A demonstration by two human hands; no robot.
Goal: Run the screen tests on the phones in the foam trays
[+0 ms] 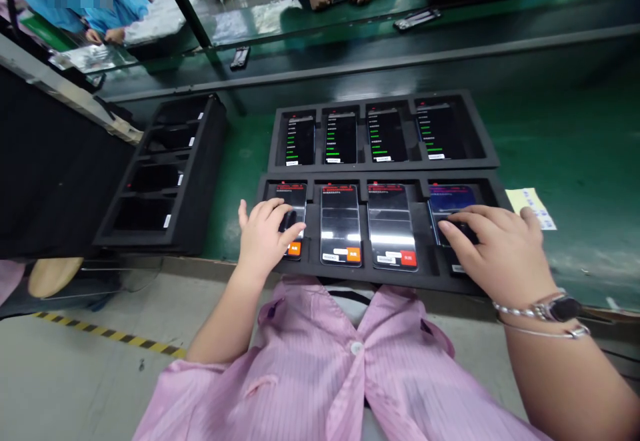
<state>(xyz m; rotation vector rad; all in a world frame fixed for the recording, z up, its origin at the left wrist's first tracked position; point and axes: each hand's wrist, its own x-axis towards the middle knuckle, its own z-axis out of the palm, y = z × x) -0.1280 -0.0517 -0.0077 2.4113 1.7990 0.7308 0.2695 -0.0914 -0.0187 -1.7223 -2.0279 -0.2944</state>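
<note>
pink shirt (pixel 355 368) was nearest the camera, just below the front tray (pixel 313 221), which lay along the near edge of the tabletop (pixel 575 148) with four phones (pixel 340 218) in it. left hand (pixel 265 234) pinched a black bit (pixel 287 221) at the far-left phone (pixel 297 198). right hand (pixel 505 248) had thumb and fingers round a second black bit (pixel 467 232) at the far-right phone (pixel 450 198). couldn't tell if either bit was loose or fixed.

risks, my read: left thumb sat close to the orange button (pixel 294 249), so a slip could cause a stray tap. a dragged or dropped bit could scuff a phone. tray lip looked level with the tabletop edge or past it, so a body bump could shift or tip it. bracelet (pixel 525 309) could catch the tray corner if the wrist swung in.

orientation: phones lay face up, long axes roughly parallel, running from the shirt toward the back tray (pixel 483 138). red text (pixel 387 188) marked the far ends. far-right one's near half was mostly hidden by the hand.
</note>
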